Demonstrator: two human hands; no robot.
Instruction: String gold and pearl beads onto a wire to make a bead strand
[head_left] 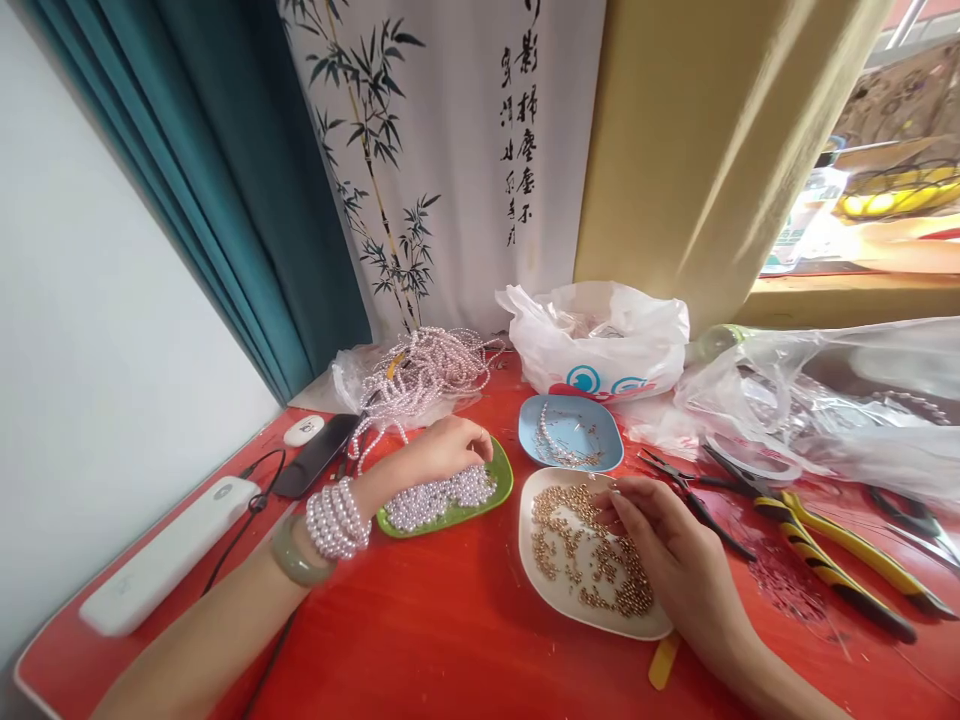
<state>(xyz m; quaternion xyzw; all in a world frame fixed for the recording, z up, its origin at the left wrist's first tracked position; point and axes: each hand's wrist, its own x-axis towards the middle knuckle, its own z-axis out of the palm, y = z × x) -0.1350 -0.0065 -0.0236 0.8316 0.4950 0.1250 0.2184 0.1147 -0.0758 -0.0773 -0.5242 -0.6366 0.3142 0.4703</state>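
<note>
My left hand point(442, 450) rests over a green dish point(501, 487) full of white pearl beads, fingers curled down onto the beads; the wrist wears wound pearl strands and a pale green bangle. My right hand point(664, 545) lies on a cream dish point(534, 570) of small gold beads, fingertips pinched among them. Whether either hand holds a bead is too small to tell. A blue dish point(611, 440) with metal pins sits behind both.
On the red table point(420, 630): a heap of pearl strands point(424, 375) at the back, white plastic bags point(600, 340), yellow-and-black pliers point(825, 560) and small cutters at right, a phone point(315, 455), a white power bank point(161, 560) with cable at left.
</note>
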